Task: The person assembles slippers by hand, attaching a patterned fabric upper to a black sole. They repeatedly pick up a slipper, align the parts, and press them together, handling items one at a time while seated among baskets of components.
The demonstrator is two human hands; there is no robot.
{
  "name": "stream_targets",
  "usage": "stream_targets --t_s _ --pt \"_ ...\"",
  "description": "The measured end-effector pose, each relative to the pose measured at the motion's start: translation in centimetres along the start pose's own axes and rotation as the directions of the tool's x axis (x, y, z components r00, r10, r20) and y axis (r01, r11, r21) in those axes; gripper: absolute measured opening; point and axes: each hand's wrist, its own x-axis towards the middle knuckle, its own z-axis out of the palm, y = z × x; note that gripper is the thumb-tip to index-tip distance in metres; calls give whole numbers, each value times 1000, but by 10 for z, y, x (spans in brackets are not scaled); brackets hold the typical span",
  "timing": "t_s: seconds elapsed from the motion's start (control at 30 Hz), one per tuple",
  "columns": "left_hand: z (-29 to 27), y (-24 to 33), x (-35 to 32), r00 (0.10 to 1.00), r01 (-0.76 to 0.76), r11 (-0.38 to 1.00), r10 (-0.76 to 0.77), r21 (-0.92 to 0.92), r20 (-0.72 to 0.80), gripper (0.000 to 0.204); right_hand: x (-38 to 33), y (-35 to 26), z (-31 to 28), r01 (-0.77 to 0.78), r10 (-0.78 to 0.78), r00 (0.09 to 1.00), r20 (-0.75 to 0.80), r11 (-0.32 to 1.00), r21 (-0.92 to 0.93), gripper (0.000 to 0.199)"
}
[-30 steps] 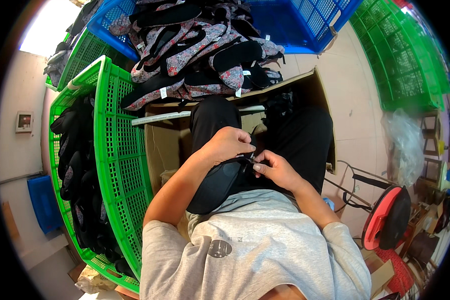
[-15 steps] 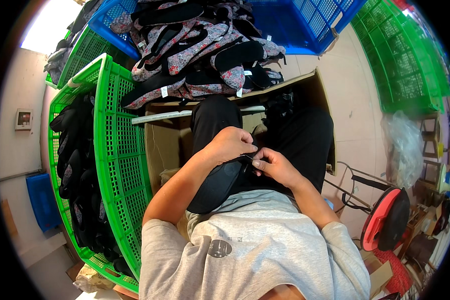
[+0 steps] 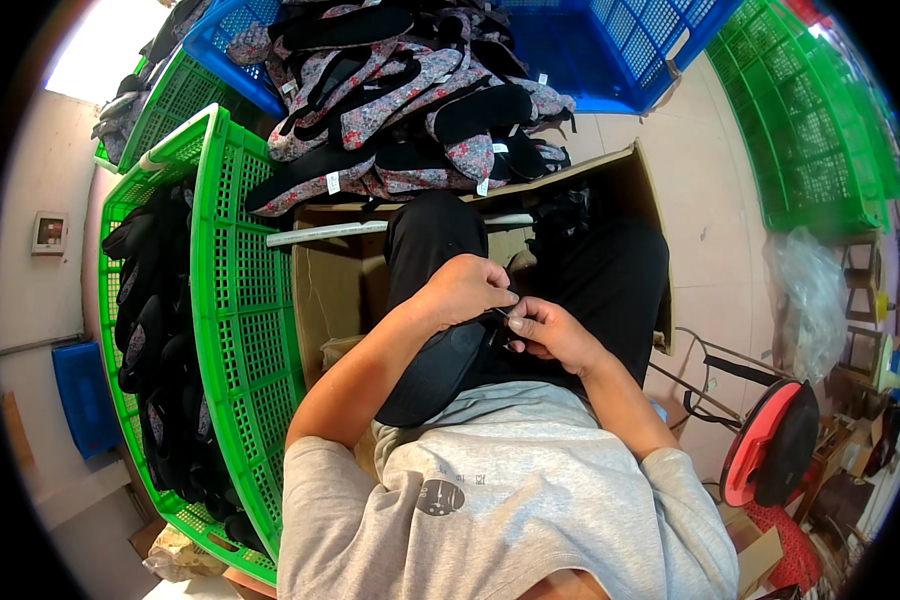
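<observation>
Over my lap, my left hand [image 3: 462, 288] and right hand [image 3: 542, 330] stay pinched on the black shoe sole [image 3: 440, 368], barely shifted

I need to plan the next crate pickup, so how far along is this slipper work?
Done, it seems: black pieces fill the green crate at the person's left. In hand: the left hand and right hand work together at the edge of one black sole on the lap. Left: a heap of floral slippers waits ahead, spilling from the blue crate. Probably a good share remains.
</observation>
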Motion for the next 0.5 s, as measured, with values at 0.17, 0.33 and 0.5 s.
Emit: stream_targets --t_s 0.17,0.33,0.5 --pt "1 -3 2 1000 -1 1000 1 -1 -4 13 2 2 -3 6 -6 1000 0 1000 -5 19" --pt "2 0 2 1000 -19 999 20 50 -8 12 1 -2 -3 25 -25 1000 -15 999 -36 17" --pt "4 -1 3 999 42 999 -42 -13 10 15 1 -2 -3 30 -31 999 -25 999 -36 16"
